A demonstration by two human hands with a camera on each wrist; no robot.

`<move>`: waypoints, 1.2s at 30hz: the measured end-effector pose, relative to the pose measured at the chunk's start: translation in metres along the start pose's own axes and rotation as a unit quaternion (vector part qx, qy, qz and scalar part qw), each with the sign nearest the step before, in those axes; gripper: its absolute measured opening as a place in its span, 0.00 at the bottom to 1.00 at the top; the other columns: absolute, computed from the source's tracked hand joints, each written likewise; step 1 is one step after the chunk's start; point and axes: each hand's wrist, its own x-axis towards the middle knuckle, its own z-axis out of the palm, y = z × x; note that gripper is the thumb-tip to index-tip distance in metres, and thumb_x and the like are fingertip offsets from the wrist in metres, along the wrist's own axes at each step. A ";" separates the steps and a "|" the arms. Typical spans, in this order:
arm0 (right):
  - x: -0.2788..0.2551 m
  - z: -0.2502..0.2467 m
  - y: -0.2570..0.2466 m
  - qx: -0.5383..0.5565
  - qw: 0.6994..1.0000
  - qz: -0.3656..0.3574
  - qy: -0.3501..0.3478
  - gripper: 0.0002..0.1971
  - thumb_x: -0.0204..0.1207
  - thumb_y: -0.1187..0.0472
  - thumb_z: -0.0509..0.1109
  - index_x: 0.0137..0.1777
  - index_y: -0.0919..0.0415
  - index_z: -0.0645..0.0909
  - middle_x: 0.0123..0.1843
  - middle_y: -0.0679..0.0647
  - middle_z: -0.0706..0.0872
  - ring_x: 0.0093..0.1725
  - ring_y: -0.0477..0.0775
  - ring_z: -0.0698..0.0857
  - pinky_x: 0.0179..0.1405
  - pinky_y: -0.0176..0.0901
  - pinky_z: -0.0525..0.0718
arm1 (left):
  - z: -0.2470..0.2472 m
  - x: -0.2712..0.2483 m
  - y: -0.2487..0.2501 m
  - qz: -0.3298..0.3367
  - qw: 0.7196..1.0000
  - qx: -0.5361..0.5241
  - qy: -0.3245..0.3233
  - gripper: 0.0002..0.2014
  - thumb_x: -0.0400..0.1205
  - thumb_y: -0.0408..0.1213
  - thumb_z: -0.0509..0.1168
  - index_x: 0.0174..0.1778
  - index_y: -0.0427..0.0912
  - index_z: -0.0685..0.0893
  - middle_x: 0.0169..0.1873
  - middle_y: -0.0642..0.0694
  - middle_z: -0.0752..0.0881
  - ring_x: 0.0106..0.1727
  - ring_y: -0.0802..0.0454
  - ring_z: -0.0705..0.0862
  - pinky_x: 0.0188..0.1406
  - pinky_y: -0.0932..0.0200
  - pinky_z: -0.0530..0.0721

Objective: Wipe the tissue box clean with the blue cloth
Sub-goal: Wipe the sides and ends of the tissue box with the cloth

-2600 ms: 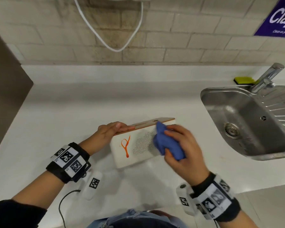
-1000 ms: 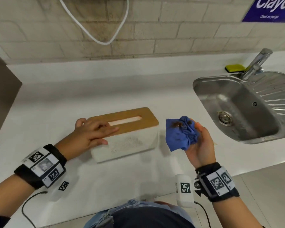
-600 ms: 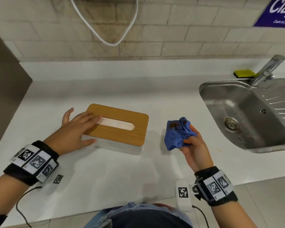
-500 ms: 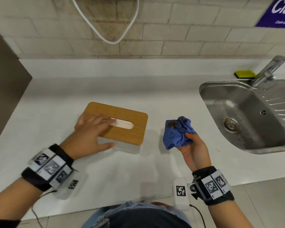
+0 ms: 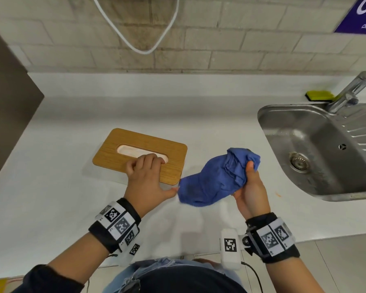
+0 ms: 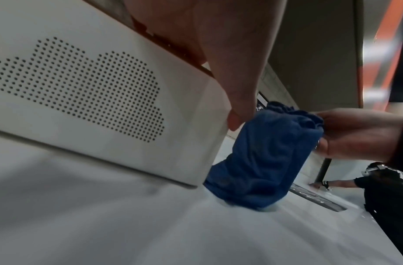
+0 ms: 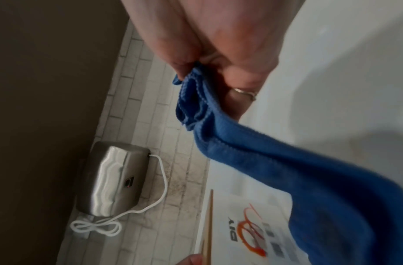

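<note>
The tissue box sat upright on the white counter, left of the sink, its wooden lid facing up. The left hand grasped the box at its near right corner, fingers curled over the lid by the slot and the thumb down along the white side wall with the dotted cloud pattern. The right hand was clenched on the bunched upper part of the blue cloth, thumb pinning the folds; the loose lower end hung down and met the counter just beside the box's right end face. That end face carried an orange scribble over a printed label, seen in the right wrist view close behind the hanging cloth.

The step in hand looked like a wipe of that right end, and the mark there appeared untouched. Several things could spoil it. Only the slack tail of the cloth was near the wall, so a pass might brush the mark without pressure and leave it. Whether a soiled patch of the folds would come against the box could not be told; if so, it could smear rather than lift. The box was held at one corner only, so a firm push from the right might slide or swivel it leftward. The lid might shift under the left fingers if it sat loosely.
</note>
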 end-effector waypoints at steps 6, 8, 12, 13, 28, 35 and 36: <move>-0.006 0.017 -0.042 -0.069 0.988 -0.136 0.030 0.21 0.78 0.41 0.54 0.66 0.44 0.76 0.64 0.49 0.85 0.65 0.49 0.82 0.62 0.48 0.82 | -0.006 0.003 0.003 -0.012 0.999 -0.040 -0.010 0.34 0.56 0.64 0.66 0.53 0.47 0.75 0.49 0.50 0.79 0.55 0.47 0.77 0.53 0.53 0.56; -0.011 0.024 -0.057 -0.113 0.977 -0.179 0.030 0.14 0.80 0.42 0.54 0.58 0.34 0.79 0.59 0.43 0.86 0.63 0.46 0.82 0.64 0.50 0.79 | -0.021 0.007 -0.003 -0.023 0.996 -0.080 -0.002 0.34 0.56 0.64 0.66 0.54 0.48 0.74 0.52 0.53 0.78 0.58 0.51 0.75 0.52 0.56 0.53; -0.012 0.034 -0.053 -0.166 0.970 -0.177 -0.023 0.17 0.83 0.46 0.51 0.63 0.46 0.77 0.61 0.52 0.85 0.62 0.50 0.83 0.62 0.51 0.80 | -0.059 0.014 -0.029 -0.049 0.979 -0.194 0.039 0.32 0.59 0.61 0.63 0.58 0.50 0.75 0.56 0.58 0.76 0.60 0.58 0.71 0.53 0.60 0.53; -0.009 0.035 -0.046 -0.171 0.972 -0.156 -0.037 0.19 0.83 0.44 0.52 0.65 0.49 0.77 0.62 0.55 0.85 0.63 0.52 0.83 0.62 0.52 0.79 | -0.064 0.014 -0.037 -0.057 0.972 -0.225 0.045 0.31 0.60 0.60 0.62 0.58 0.51 0.75 0.57 0.58 0.76 0.61 0.57 0.72 0.54 0.59 0.54; 0.037 0.006 0.054 -0.790 0.597 0.032 -0.137 0.49 0.64 0.41 0.75 0.80 0.48 0.51 0.83 0.60 0.46 0.81 0.66 0.47 0.76 0.68 0.55 | -0.080 0.023 -0.081 -0.065 0.874 -0.481 -0.003 0.11 0.66 0.52 0.59 0.42 0.65 0.80 0.44 0.64 0.84 0.49 0.56 0.80 0.45 0.58 0.76; 0.057 0.017 0.040 -0.760 0.643 0.060 -0.074 0.24 0.75 0.64 0.68 0.70 0.67 0.68 0.58 0.64 0.84 0.54 0.59 0.85 0.51 0.43 0.84 | -0.081 0.030 -0.075 -0.077 0.858 -0.506 -0.041 0.10 0.66 0.55 0.58 0.41 0.64 0.80 0.43 0.61 0.83 0.48 0.55 0.80 0.43 0.60 0.74; 0.056 0.019 0.030 -0.696 0.713 0.051 -0.069 0.19 0.75 0.67 0.67 0.65 0.69 0.72 0.46 0.62 0.87 0.42 0.56 0.87 0.38 0.36 0.86 | -0.081 0.030 -0.076 -0.078 0.857 -0.508 -0.041 0.10 0.67 0.56 0.57 0.40 0.63 0.80 0.42 0.61 0.83 0.47 0.55 0.80 0.43 0.59 0.74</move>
